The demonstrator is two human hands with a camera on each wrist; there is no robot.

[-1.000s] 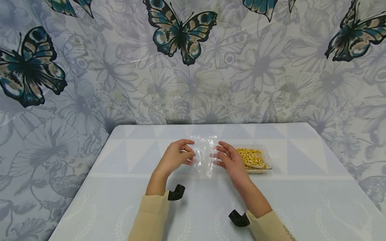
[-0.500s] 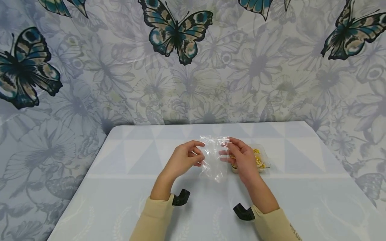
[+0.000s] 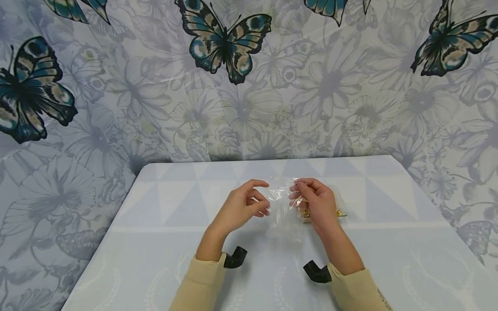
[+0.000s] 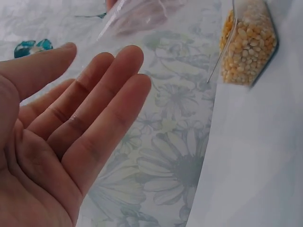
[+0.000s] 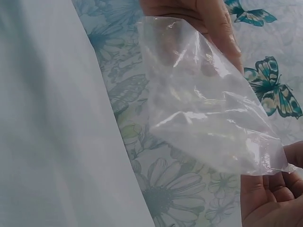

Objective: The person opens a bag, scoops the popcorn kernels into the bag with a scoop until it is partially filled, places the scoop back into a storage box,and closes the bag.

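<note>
A clear plastic bag hangs between the two hands above the table. My right hand pinches it near its upper right corner; in the right wrist view the thumb and fingers of the right hand meet at the corner of the bag. My left hand is at the bag's left side. In the left wrist view the left hand's fingers are spread and nearly straight, with nothing between them and the thumb.
Behind the right hand stands a clear container, partly hidden. Yellow and paler corn kernels fill it, as the left wrist view shows. The white patterned table ends at a wall covering with butterflies.
Both hands and the bag have shifted right, so the right hand now covers more of the container. The right hand's fingers have closed to a pinch on the bag's upper corner.
</note>
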